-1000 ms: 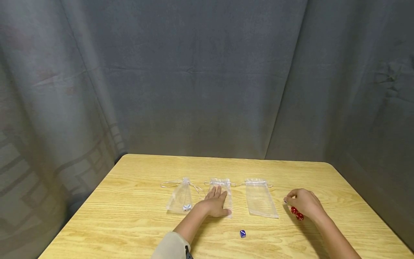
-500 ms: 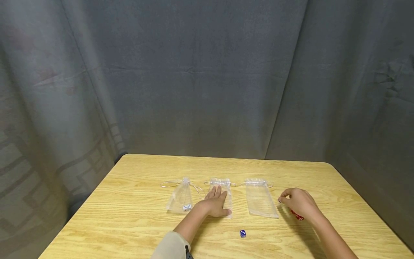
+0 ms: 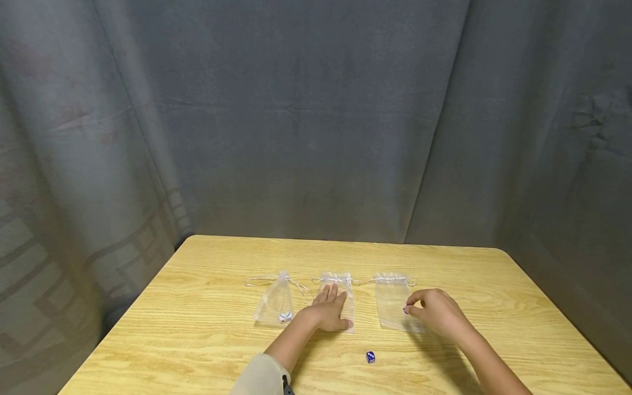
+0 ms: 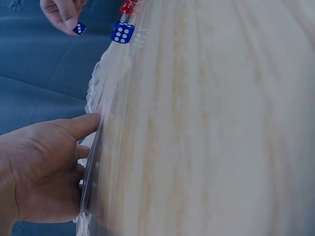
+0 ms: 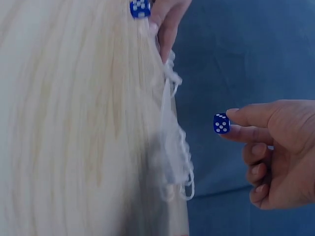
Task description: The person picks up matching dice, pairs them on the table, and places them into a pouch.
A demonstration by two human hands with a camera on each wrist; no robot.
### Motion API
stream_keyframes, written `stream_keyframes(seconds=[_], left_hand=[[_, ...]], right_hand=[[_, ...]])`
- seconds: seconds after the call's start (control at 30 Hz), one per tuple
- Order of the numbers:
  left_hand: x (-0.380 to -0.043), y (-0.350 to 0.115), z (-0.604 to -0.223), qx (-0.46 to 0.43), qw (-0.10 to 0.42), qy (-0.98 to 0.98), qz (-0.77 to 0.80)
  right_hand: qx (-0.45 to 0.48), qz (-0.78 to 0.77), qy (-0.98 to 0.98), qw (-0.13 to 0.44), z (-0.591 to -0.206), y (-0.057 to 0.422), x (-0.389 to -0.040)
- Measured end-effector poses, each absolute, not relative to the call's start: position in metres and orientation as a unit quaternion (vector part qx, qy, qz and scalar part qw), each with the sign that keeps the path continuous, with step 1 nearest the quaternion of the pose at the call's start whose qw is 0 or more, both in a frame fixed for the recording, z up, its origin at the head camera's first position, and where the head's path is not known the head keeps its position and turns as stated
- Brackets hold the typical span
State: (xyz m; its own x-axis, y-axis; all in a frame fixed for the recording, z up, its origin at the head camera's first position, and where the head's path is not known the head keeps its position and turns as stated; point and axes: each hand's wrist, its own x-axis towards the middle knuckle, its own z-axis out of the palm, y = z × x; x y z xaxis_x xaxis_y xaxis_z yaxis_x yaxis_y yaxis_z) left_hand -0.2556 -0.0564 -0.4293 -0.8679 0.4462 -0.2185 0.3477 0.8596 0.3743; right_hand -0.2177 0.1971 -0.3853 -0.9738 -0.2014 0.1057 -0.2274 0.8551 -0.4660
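My left hand (image 3: 327, 315) lies with fingers spread on the middle sheer white drawstring bag (image 3: 337, 277). Between thumb and index finger, my right hand (image 3: 435, 311) pinches a blue die (image 5: 221, 123) with white pips. It hovers above the right drawstring bag (image 3: 391, 303), which lies flat. A second blue die (image 3: 370, 357) rests on the table, nearer the front than the bags. Two white dice (image 3: 285, 316) sit inside the left drawstring bag (image 3: 271, 299), whose neck is drawn together. Red dice (image 4: 128, 7) show in the left wrist view; my right arm hides them in the head view.
The three bags stand in a row across the wooden table (image 3: 197, 329), their cords trailing at the top. Grey curtains (image 3: 306, 120) hang behind the table and along its sides.
My right hand has moved left with the pinched blue die, from near the red dice to over the right bag. The left hand has stayed on the middle bag.
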Motion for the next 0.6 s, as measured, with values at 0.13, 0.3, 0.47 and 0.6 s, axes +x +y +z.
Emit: stream_keyframes(seconds=[0.13, 0.3, 0.47, 0.6], left_hand=[[-0.255, -0.057, -0.429, 0.21, 0.15, 0.952, 0.167], [-0.255, -0.056, -0.429, 0.209, 0.15, 0.952, 0.166], [-0.255, -0.056, -0.429, 0.207, 0.152, 0.952, 0.167], [-0.256, -0.057, -0.429, 0.207, 0.15, 0.953, 0.165]], right_hand=[[0.126, 0.236, -0.963, 0.029, -0.38, 0.185, -0.214], [0.143, 0.234, -0.961, 0.039, -0.371, 0.171, -0.207], [0.154, 0.237, -0.959, 0.03, -0.367, 0.158, -0.2], [0.191, 0.225, -0.955, 0.028, -0.369, 0.151, -0.195]])
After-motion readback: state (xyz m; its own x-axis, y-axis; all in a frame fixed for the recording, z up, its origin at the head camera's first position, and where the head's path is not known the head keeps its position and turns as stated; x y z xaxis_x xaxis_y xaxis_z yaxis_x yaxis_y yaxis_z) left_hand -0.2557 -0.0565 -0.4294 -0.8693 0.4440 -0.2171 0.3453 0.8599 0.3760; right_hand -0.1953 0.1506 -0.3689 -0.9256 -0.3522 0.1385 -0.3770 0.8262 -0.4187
